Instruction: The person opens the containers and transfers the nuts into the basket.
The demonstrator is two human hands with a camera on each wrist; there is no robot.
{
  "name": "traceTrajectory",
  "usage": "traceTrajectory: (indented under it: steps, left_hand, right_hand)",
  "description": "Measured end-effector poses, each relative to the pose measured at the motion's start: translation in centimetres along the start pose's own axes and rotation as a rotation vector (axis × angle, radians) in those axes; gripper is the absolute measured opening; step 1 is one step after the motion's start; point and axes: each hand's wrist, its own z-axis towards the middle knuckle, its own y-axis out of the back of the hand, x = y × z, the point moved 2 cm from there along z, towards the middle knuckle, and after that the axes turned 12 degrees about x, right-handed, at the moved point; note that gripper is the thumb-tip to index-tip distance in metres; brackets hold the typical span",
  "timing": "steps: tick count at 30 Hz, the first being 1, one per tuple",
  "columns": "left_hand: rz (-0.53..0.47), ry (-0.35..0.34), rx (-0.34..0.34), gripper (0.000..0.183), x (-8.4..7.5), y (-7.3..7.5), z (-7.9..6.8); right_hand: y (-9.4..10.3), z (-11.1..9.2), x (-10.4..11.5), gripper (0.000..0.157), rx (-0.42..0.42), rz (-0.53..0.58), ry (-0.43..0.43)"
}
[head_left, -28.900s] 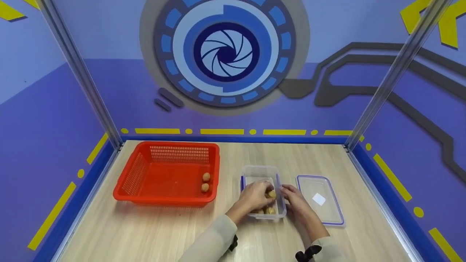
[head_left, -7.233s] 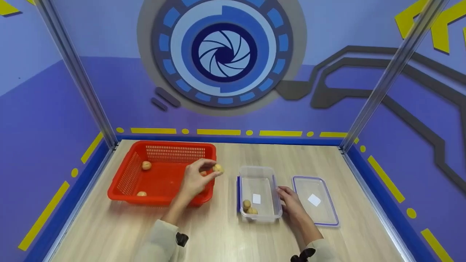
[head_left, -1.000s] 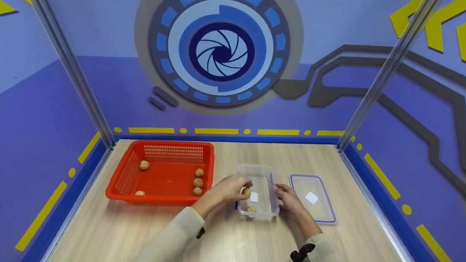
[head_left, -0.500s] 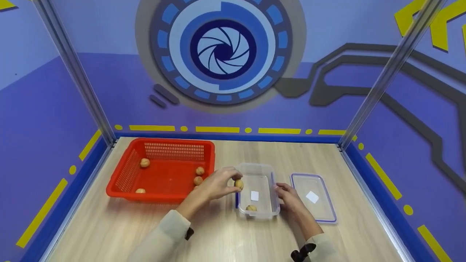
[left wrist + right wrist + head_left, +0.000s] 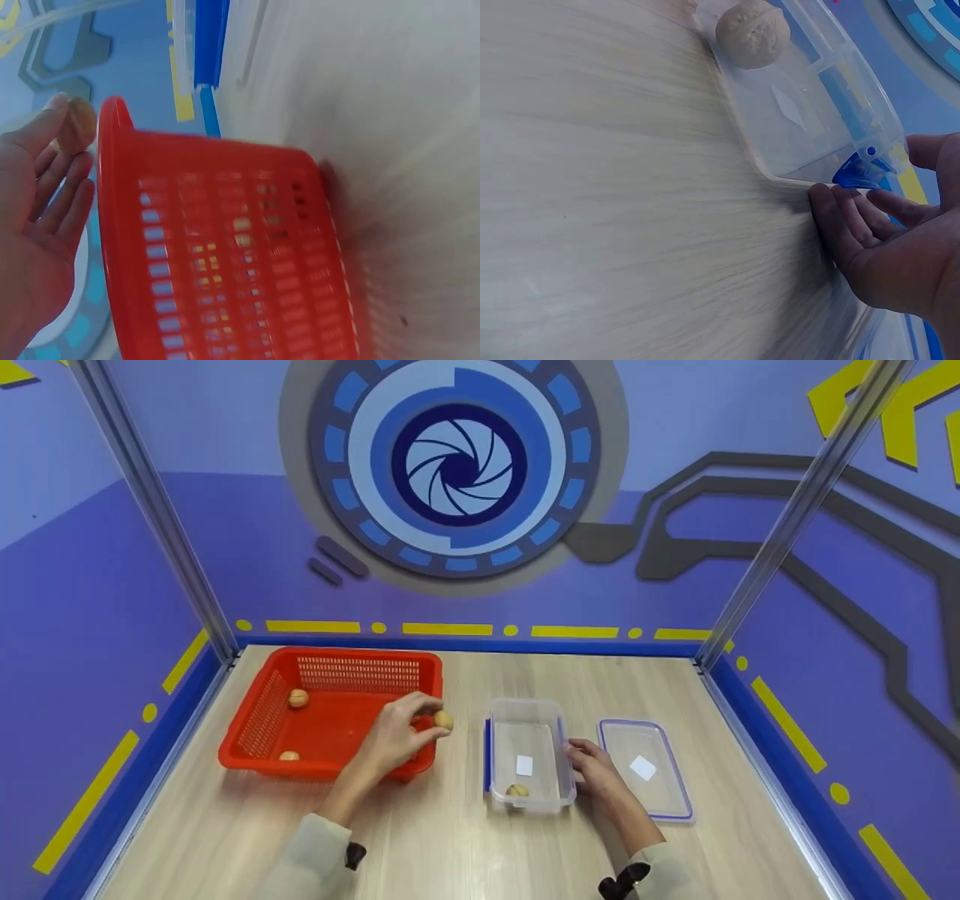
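My left hand (image 5: 394,735) pinches a walnut (image 5: 444,721) between thumb and fingertips, above the right rim of the red plastic basket (image 5: 352,769). In the left wrist view that walnut (image 5: 76,126) shows beside the basket's rim. Two walnuts are visible at the basket's left side; my hand covers its right side. One walnut (image 5: 517,790) lies at the near end of the clear plastic box (image 5: 540,735). My right hand (image 5: 604,776) touches the box's right side from outside, fingers loosely bent around a blue clip, as the right wrist view shows.
A clear lid (image 5: 645,795) with a blue seal and a white label lies right of the box. Bare tabletop (image 5: 465,840) stretches between basket and box and toward me. Printed panels and metal posts (image 5: 780,532) enclose the table.
Holding the walnut, my left hand has moved left from inside the box, over its left rim, to the basket's right rim. My right hand stays at the box's side.
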Motion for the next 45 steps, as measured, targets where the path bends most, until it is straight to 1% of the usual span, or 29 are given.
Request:
traceTrajectory:
  steps: [3, 6, 9, 12, 16, 20, 24, 27, 31, 36, 41, 45]
  left_hand:
    - [-0.018, -0.008, -0.062, 0.04, 0.8, 0.8, -0.6]
    - [-0.019, 0.015, -0.117, 0.04, 1.8, 1.4, -1.1]
    - [-0.042, 0.062, -0.171, 0.038, 2.8, 1.8, -1.3]
    - [-0.101, 0.125, -0.22, 0.036, 3.9, 2.2, -1.3]
    - [-0.158, 0.196, -0.27, 0.039, 4.9, 2.7, -1.0]
    - [-0.182, 0.22, -0.299, 0.041, 5.9, 3.1, -0.3]
    - [-0.216, 0.24, -0.32, 0.039, 7.1, 3.4, 0.5]
    - [-0.24, 0.266, -0.319, 0.039, 7.9, 3.4, 0.9]
    - [-0.249, 0.314, -0.301, 0.041, 8.6, 3.3, 1.3]
    - [-0.196, 0.377, -0.26, 0.041, 9.1, 2.9, 1.3]
    - [-0.147, 0.429, -0.223, 0.042, 9.3, 2.8, 1.1]
    - [-0.107, 0.446, -0.193, 0.043, 9.2, 2.7, 1.0]
  right_hand:
    - [-0.1, -0.1, 0.0, 0.048, 0.001, -0.001, -0.01]
    - [-0.1, -0.2, 0.0, 0.049, 0.005, 0.002, -0.012]
    - [-0.1, -0.1, 0.0, 0.05, 0.008, -0.002, -0.008]
    - [0.0, 0.0, 0.0, 0.049, 0.006, -0.011, -0.003]
    - [0.1, 0.0, 0.2, 0.048, 0.001, -0.015, -0.007]
    - [0.1, 0.0, 0.3, 0.048, -0.003, -0.022, -0.005]
    - [0.0, 0.1, 0.2, 0.048, -0.007, -0.031, -0.008]
    - [0.0, 0.1, 0.1, 0.047, -0.009, -0.03, -0.013]
    - [0.1, 0.1, 0.2, 0.048, -0.005, -0.027, -0.014]
    - [0.2, 0.1, 0.3, 0.047, -0.009, -0.012, -0.008]
    - [0.2, 0.1, 0.2, 0.048, 0.012, -0.01, -0.018]
    - [0.1, 0.0, 0.0, 0.048, 0.013, -0.005, -0.012]
